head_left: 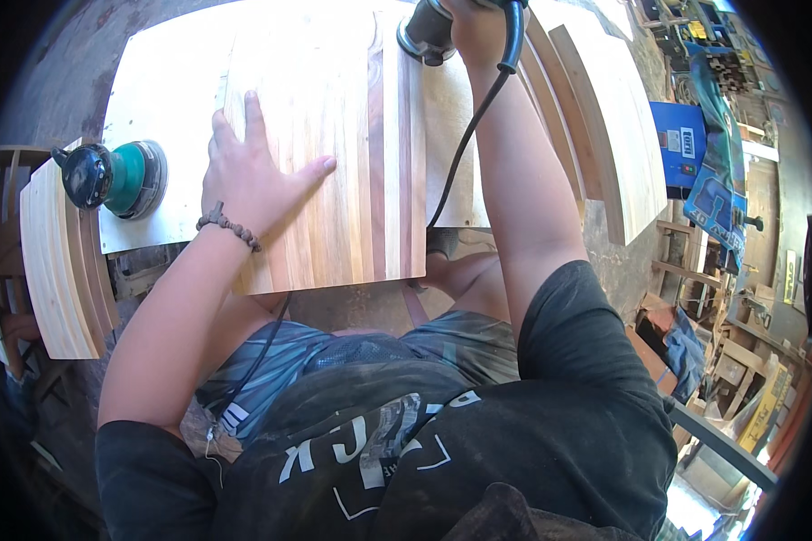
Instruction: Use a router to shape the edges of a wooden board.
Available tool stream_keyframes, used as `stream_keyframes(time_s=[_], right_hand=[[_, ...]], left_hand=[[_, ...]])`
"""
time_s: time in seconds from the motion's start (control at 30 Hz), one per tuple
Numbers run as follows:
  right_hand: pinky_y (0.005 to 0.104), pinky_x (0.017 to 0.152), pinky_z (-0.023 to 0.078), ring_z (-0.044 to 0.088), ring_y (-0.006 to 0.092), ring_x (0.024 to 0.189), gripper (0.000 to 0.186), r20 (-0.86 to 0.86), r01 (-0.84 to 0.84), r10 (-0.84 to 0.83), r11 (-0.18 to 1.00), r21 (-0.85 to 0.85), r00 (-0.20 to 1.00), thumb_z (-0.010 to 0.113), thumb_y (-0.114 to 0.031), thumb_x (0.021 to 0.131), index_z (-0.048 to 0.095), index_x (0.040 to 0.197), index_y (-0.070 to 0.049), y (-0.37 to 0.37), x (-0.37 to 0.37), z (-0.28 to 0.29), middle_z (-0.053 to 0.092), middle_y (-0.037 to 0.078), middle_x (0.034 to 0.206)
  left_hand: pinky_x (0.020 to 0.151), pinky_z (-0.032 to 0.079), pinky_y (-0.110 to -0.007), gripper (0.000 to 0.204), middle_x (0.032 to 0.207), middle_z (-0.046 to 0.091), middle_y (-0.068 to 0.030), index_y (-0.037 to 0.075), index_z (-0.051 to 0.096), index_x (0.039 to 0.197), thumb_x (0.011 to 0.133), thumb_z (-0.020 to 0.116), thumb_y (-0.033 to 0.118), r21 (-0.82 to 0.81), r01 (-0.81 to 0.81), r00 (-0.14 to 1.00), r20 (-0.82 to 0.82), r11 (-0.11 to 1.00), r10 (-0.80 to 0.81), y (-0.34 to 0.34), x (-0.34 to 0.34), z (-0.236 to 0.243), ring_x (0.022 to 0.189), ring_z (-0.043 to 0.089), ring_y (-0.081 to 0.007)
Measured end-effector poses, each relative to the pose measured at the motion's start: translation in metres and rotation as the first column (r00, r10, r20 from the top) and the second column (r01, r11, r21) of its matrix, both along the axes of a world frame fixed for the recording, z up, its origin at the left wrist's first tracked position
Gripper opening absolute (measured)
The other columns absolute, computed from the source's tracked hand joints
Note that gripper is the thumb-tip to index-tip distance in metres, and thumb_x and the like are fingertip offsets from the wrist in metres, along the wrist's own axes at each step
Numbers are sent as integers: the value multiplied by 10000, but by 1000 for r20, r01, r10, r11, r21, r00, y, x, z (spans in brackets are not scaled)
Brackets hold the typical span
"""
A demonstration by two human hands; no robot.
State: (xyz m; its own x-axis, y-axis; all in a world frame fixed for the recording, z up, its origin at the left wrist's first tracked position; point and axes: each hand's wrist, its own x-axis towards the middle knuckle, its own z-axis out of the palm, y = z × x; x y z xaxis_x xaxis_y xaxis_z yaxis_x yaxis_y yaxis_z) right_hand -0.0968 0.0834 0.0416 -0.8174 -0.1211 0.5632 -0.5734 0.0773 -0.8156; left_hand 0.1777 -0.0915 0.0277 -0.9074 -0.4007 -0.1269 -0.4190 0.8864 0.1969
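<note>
A striped laminated wooden board [334, 225] lies on a pale work surface [171, 81]. My left hand [253, 176] rests on the board with fingers and thumb spread, a beaded cord bracelet at its wrist. At the top, my right hand [469, 32] grips a black power sander [424, 36] at the board's upper right edge; its cable hangs down beside my forearm. A green and black orbital sander [108, 178] sits left of the board on the pale surface, apart from my left hand.
Stacked wooden panels stand at the right [632, 153] and left [63, 270]. Farther right are a blue machine [677, 135], a dark metal bar [722, 442] and cluttered timber pieces. My knees are under the surface's near edge.
</note>
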Motion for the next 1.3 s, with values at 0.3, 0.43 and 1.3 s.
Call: stream_keyframes(time_s=[0.3, 0.43, 1.3], right_hand=[[333, 662, 571, 663, 151, 776, 207, 35, -91, 94, 993, -80, 995, 811, 45, 797, 679, 949, -4, -8, -16, -4, 690, 59, 890], [329, 645, 557, 655, 152, 754, 189, 3, -29, 29, 999, -27, 1000, 803, 43, 793, 679, 928, -3, -10, -18, 0, 681, 55, 861], [400, 753, 593, 751, 253, 813, 303, 57, 164, -193, 928, 334, 980, 868, -215, 839, 764, 1021, 5, -48, -35, 3, 782, 149, 894]], left_hand=[[1148, 520, -554, 1317, 1625, 314, -432, 3, 259, 1724, 816, 778, 802, -34, 0, 1000, 6, 999, 1, 0, 0, -4, 1455, 495, -559], [1149, 519, -556, 1314, 1627, 310, -432, 2, 259, 1723, 818, 779, 799, -38, -4, 1000, 25, 999, 5, 0, -1, -4, 1457, 494, -557], [1180, 494, -537, 1319, 1649, 295, -404, 25, 221, 1734, 822, 764, 810, 5, -48, 996, 72, 999, 47, 4, -3, 7, 1495, 454, -523]])
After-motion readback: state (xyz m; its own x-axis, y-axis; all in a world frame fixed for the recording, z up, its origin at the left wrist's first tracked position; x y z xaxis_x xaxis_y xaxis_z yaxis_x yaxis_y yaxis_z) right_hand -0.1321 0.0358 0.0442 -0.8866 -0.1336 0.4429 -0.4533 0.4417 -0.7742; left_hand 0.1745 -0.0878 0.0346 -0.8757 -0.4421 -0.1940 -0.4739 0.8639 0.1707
